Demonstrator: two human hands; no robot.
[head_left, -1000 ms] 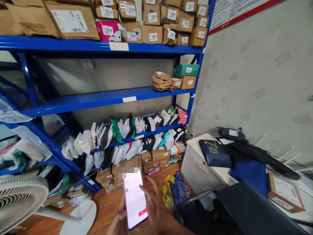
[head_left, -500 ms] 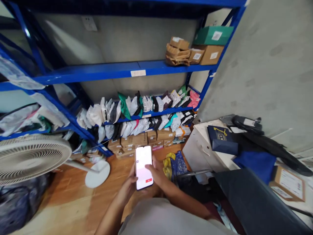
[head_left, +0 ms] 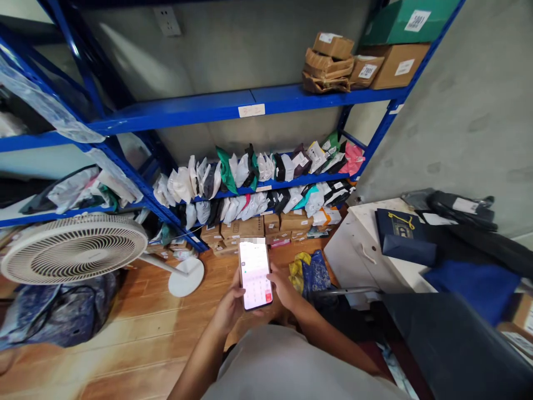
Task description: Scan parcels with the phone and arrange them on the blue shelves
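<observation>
A smartphone (head_left: pixel 255 275) with a bright, mostly white and pink screen is held upright in front of my body. My left hand (head_left: pixel 231 300) wraps round its left side, the thumb lying at the screen's edge. On the other side my right hand (head_left: pixel 282 284) grips the phone's right edge, its thumb touching the screen. A keypad-like layout with a red button shows low on the display; the text is too small to read. My fingers behind the phone are hidden.
Ahead stands a blue shelf rack (head_left: pixel 200 108) with rows of bagged parcels (head_left: pixel 244 169) and cardboard boxes (head_left: pixel 328 61). A white fan (head_left: pixel 79 250) is at left. To the right are a white cabinet (head_left: pixel 353 255), a dark chair (head_left: pixel 449 333) and yellow and blue bags (head_left: pixel 312 272) on the floor.
The view has shifted, so the rack and phone sit farther right in the picture. The phone's screen now shows a keypad-like layout. Both hands still hold the phone.
</observation>
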